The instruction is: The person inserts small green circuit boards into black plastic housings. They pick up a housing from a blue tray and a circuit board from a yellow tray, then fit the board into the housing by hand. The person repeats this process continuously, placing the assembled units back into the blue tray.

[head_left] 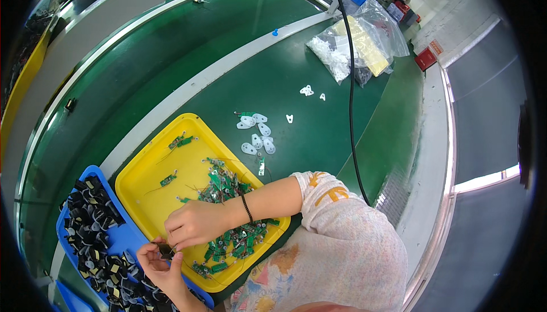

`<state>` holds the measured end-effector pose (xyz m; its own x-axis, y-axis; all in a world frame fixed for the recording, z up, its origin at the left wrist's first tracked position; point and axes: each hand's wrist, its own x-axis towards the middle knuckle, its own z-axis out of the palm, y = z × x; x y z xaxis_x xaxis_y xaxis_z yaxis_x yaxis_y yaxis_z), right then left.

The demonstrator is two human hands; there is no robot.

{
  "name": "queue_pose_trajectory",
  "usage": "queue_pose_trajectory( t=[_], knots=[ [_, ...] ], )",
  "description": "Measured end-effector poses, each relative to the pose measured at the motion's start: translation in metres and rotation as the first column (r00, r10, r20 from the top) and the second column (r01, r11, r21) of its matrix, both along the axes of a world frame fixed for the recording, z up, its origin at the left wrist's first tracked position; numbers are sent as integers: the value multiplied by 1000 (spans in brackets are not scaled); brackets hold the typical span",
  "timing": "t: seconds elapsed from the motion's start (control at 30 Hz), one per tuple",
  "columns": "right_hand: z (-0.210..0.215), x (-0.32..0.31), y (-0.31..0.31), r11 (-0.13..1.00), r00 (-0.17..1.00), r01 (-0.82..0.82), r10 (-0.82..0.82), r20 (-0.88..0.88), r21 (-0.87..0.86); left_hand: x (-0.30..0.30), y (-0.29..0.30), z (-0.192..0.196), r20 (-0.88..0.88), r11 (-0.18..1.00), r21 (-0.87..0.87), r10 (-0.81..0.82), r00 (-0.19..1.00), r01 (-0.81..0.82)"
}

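Note:
Between the thumb and fingers of my left hand [162, 267] is a small black plastic casing [166, 251]. My right hand [196, 225] reaches across from the right, its fingers closed together at the casing's edge; whatever they pinch is too small to make out. Both hands are over the near left edge of a yellow tray [134, 167]. Under and around my right forearm lie many small green circuit boards [222, 184] with thin wires. The blue tray [122, 238] beside it holds a heap of black casings [91, 209], some showing pale yellow squares.
Beyond the yellow tray, translucent oval pieces [256, 141] and small white parts [306, 90] lie on the green table [228, 84]. Clear plastic bags [364, 44] stand at the back. A black cable [350, 84] hangs down the right side. A belt with metal rails [148, 56] runs along the left.

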<state>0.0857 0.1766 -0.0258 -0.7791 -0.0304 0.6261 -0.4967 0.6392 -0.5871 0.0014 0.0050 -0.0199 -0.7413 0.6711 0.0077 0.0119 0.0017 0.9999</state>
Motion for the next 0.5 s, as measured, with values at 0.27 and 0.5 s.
queue_pose_trajectory(
  t=[0.27, 0.5],
  knots=[
    [1, 1, 0, 1000, 999, -16, 17, 33, -16, 5, 4, 8, -80, 999, -50, 15, 997, -19],
    [16, 0, 2, 989, 994, 86, -95, -63, -120, 8, 3, 10, -116, 995, -48, 80, 990, -86]
  ],
)
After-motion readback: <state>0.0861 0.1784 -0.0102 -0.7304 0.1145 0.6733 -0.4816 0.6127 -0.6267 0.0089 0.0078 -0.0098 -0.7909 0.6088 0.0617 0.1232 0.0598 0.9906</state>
